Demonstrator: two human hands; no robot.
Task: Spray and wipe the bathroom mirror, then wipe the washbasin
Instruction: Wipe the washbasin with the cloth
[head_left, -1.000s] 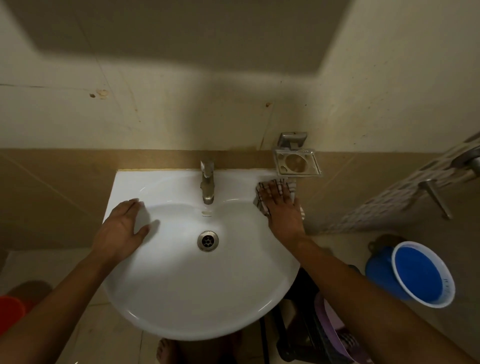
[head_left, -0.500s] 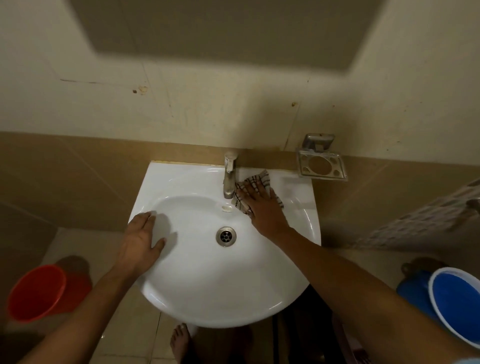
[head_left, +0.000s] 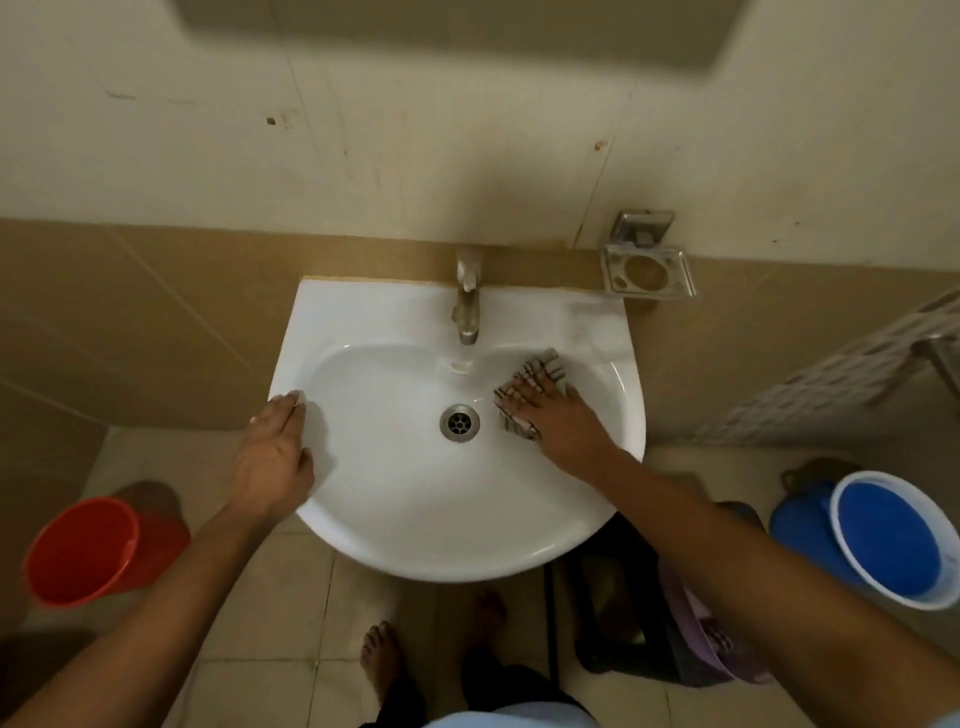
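Inside the white ceramic washbasin (head_left: 415, 519), right of the drain, our right hand (head_left: 558, 423) presses the checked cloth (head_left: 540, 366) flat, fingers spread; left hand (head_left: 272, 457) braces, flat, on the left rim. We should overlap strokes.

Dim, warm yellowish light falls from above and behind, leaving the floor murky. The glossy white ceramic washbasin (head_left: 415, 519) is the brightest surface — soft glare streaks its rim. A broad shadow crosses the upper wall. Edges bow with wide-angle distortion, and the frame is slightly smeared — motion blur.
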